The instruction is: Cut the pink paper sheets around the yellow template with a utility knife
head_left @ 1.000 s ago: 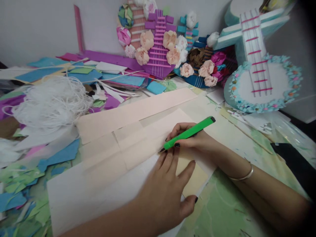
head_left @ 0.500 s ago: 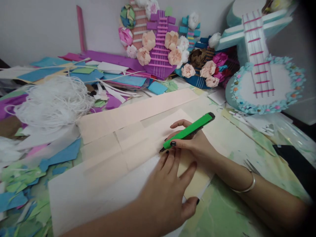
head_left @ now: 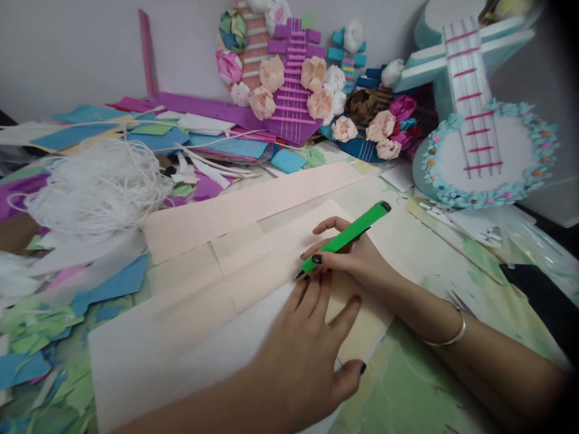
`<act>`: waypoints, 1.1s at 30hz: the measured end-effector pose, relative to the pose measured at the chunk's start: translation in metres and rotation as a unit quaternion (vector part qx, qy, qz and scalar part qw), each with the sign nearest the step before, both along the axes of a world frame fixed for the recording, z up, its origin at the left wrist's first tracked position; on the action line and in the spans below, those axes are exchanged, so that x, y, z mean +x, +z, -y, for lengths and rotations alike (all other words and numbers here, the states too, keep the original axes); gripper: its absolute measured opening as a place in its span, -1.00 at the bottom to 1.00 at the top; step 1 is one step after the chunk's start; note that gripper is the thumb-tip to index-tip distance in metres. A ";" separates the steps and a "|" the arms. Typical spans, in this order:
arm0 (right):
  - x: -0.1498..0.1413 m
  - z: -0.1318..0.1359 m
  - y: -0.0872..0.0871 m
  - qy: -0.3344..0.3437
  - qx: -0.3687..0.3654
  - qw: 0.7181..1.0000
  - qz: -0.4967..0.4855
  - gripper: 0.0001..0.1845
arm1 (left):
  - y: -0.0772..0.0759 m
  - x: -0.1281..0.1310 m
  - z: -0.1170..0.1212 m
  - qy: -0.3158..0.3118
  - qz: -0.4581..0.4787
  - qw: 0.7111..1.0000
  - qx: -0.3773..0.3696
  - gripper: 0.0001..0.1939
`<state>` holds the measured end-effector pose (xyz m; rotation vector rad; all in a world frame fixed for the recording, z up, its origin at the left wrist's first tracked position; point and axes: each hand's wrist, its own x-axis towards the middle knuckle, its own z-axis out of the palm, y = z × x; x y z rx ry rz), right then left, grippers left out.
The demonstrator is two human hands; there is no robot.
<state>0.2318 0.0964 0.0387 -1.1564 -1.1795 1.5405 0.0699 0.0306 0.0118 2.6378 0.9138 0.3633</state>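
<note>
My right hand [head_left: 350, 250] is wrapped round a green utility knife [head_left: 350, 235], held at a slant with its tip down on the pale peach paper [head_left: 253, 274]. Just below the tip, my left hand [head_left: 307, 337] lies flat with fingers apart, pressing on a white sheet [head_left: 190, 355] that overlaps the peach paper. The knife's tip is at the sheet's upper edge, close to my left fingertips. Part of a cream piece [head_left: 357, 325] shows between the hands. Whatever lies under my left palm is hidden.
A long peach strip [head_left: 253, 205] lies beyond the paper. On the left are a tangle of white cord [head_left: 99, 187] and green scraps [head_left: 40, 319]. Decorated paper guitars [head_left: 296, 90] stand at the back, and a larger one [head_left: 488, 144] at right. Scissors [head_left: 461, 303] lie near my right wrist.
The knife and my right hand have shifted slightly to the right along the edge of the white sheet. My left hand stays in place.
</note>
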 end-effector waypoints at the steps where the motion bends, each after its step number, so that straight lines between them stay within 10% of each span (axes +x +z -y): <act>1: 0.001 0.000 0.000 0.008 0.002 1.000 0.001 -0.63 | 0.000 0.000 0.000 0.000 0.001 1.000 -0.001 -0.29; 33: 0.006 -0.003 -0.010 0.015 0.028 0.999 -0.019 -0.78 | 0.002 0.000 0.000 -0.003 0.004 1.000 -0.014 -0.30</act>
